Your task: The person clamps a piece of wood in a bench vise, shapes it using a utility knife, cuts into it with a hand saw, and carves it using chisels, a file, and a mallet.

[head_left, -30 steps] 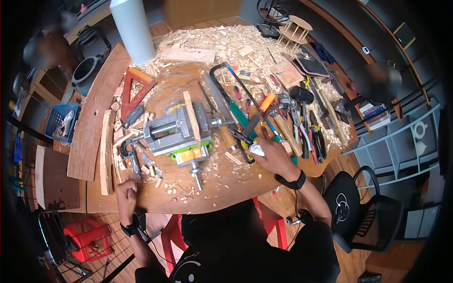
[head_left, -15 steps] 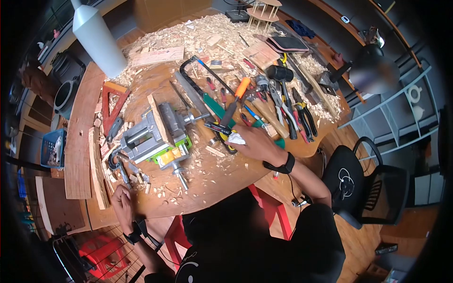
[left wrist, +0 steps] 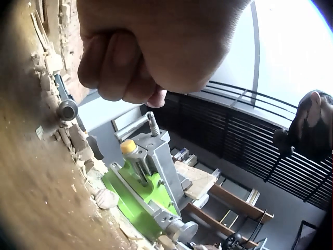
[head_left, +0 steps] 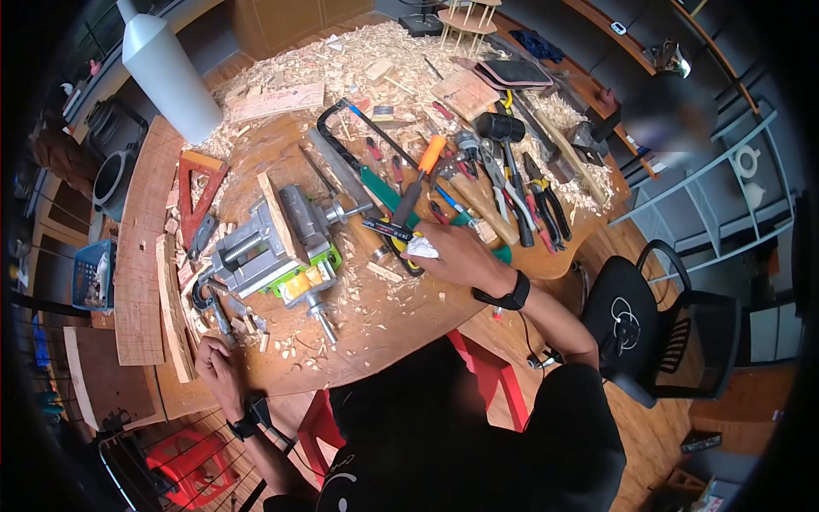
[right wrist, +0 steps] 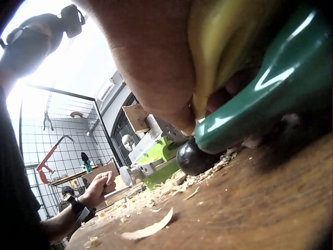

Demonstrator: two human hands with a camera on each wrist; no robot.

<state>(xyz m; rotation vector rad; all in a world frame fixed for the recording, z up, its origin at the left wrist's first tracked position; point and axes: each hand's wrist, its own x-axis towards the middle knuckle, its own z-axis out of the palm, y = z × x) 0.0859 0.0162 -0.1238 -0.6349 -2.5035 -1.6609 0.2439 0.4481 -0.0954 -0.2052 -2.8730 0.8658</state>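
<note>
My left hand [head_left: 217, 367] rests at the table's near left edge, fingers curled in, with nothing seen in it; the left wrist view shows the folded fingers [left wrist: 117, 67]. My right hand [head_left: 465, 256] lies low among the tools. At its fingertips are a white crumpled piece [head_left: 421, 247] and a black, labelled slim tool [head_left: 387, 229]. In the right wrist view a yellow handle [right wrist: 223, 41] sits against the palm and a green handle [right wrist: 260, 99] crosses below; I cannot tell whether the fingers grip the yellow one. A grey vise [head_left: 269, 239] holds a wooden strip [head_left: 283, 220] between the hands.
Pliers [head_left: 546, 205], a black mallet [head_left: 501, 127], a hacksaw [head_left: 375, 128] and other tools crowd the right side. A red triangle square [head_left: 200, 192] and long boards [head_left: 141, 256] lie left. Wood shavings [head_left: 358, 60] cover the back. A black chair [head_left: 631, 316] stands right.
The head view has swung, so the table and tools appear shifted left in the picture. Both hands keep much the same places beside the vise and tools.
</note>
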